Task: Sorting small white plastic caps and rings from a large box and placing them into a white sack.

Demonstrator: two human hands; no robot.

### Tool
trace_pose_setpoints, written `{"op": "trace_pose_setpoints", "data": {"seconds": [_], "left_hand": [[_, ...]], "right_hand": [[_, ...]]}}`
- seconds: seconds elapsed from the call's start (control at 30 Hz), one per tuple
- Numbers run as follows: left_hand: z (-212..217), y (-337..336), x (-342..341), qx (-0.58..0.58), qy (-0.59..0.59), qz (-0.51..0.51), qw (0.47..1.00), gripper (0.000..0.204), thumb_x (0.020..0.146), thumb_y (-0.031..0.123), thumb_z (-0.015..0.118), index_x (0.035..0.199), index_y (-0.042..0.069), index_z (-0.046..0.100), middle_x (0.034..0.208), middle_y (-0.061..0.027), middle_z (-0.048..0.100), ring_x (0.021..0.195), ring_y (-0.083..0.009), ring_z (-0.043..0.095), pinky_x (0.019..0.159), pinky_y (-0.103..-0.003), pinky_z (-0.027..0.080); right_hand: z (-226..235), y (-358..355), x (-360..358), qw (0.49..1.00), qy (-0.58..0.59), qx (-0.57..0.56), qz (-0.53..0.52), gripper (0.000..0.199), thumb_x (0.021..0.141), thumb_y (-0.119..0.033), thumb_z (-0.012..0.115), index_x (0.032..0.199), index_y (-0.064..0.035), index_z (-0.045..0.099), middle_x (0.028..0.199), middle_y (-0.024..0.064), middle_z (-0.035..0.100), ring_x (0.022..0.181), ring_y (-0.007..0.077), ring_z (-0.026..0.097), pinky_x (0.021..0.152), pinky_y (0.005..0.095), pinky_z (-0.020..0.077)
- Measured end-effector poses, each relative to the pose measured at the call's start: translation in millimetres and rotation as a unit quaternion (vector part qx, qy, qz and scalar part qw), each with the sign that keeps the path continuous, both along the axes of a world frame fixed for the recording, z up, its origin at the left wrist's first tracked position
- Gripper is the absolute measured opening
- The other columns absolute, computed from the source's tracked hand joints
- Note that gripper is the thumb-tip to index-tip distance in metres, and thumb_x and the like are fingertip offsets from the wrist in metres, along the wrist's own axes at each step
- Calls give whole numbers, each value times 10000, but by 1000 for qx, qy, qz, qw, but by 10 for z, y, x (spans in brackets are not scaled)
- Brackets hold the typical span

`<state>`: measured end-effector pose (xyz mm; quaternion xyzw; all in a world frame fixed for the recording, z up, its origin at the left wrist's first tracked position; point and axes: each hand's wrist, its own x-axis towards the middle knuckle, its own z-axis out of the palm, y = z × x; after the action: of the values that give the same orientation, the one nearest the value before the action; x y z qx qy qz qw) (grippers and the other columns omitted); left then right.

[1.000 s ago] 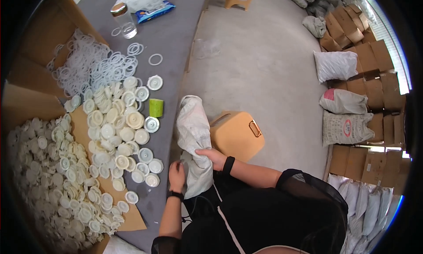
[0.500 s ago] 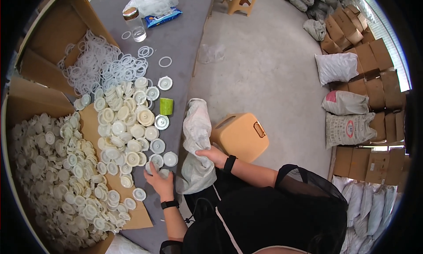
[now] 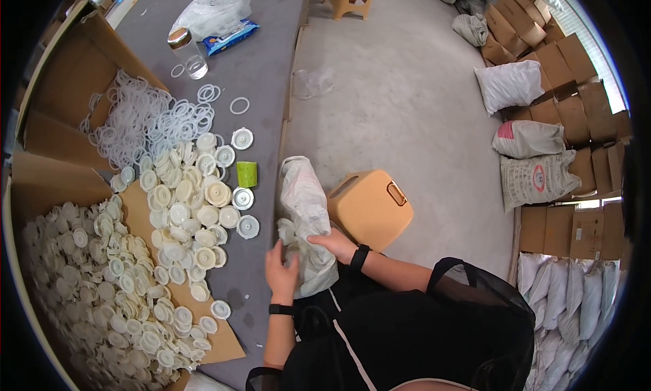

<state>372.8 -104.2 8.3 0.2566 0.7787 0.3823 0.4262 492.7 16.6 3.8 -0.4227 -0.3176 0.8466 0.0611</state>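
Note:
A crumpled white plastic bag (image 3: 306,208) hangs at the table's right edge, in front of my lap. My right hand (image 3: 332,245) grips its lower part from the right. My left hand (image 3: 281,272) is at the bag's lower left edge with its fingers on the plastic, and seems to hold it. To the left lies a spread of round white plastic caps (image 3: 186,214) on the grey table (image 3: 261,72) and on brown cardboard (image 3: 224,340). A small green piece (image 3: 246,174) lies among the caps.
A heap of thin white rings (image 3: 146,123) lies farther back, beside a glass jar (image 3: 186,48) and a clear bag (image 3: 213,8). Open cardboard boxes (image 3: 64,86) line the left. A tan plastic stool (image 3: 371,208) stands at my right; sacks (image 3: 532,177) and cartons line the far right.
My left hand has come back from the caps on the table to the bag's lower left edge. My right hand has stayed on the bag.

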Motion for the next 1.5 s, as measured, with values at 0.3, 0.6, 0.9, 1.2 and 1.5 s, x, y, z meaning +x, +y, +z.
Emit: {"op": "trace_pose_setpoints", "data": {"seconds": [0.3,0.6,0.9,1.2,1.5], "left_hand": [[-75,770,-873,-52,492,-28,868,473,675,221,624,1100,74,475,1264,-188,285,1185,-356,246,904,-542,244],[-399,463,-572,-27,499,-45,865,385,689,216,613,1044,112,505,1211,-146,371,1169,-319,288,929,-598,129],[13,413,81,67,350,-137,924,389,647,151,628,1018,106,522,1185,-150,408,1129,-315,352,936,-517,205],[-150,96,-820,40,444,111,888,555,659,278,662,1147,108,458,1226,-248,310,1152,-379,286,923,-501,225],[-308,323,-828,-147,367,140,908,743,643,534,602,1243,168,361,1277,-246,224,1211,-370,181,926,-595,104]], "right_hand": [[-3,29,1,999,-14,18,-38,396,757,-187,590,1090,0,486,1008,57,542,908,142,508,787,279,395],[-26,37,-12,998,0,-14,-55,393,754,-203,594,1079,-6,493,993,55,551,890,143,519,772,281,402],[-110,25,-19,995,9,-2,-95,365,761,-196,582,1068,-14,505,991,55,556,886,147,524,760,290,412],[-80,34,32,995,-5,-21,-101,375,763,-189,573,1087,-20,490,1003,71,550,905,167,525,786,306,412],[-25,24,65,998,-5,-36,-51,455,768,-165,570,1166,-10,413,1109,72,501,1008,170,480,875,307,365]]}}
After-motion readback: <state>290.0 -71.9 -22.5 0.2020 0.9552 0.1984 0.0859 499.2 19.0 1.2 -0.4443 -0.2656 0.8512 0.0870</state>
